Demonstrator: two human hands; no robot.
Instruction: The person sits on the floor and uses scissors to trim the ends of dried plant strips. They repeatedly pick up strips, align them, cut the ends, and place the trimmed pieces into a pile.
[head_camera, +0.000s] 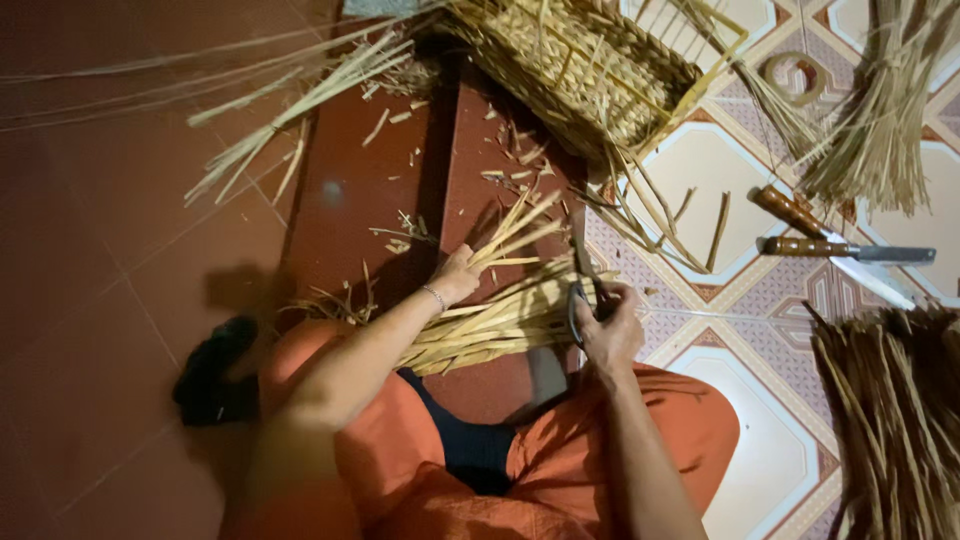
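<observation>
— Head view: what do the hands hold?
— Left hand (455, 277) has its fingers closed round a bundle of straw strips (495, 315) lying across the lap; right hand (608, 330) grips scissors (583, 280), fingers through the handles, blades at the strips.
— Around them?
— Woven basket (580, 65) beyond on the floor (120, 300), two knives (830, 245) to the right

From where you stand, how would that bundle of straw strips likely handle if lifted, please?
The bundle of straw strips probably feels light and springy. Its ends fan out past the left hand, so loose strips may slip free unless it is gripped firmly.
</observation>
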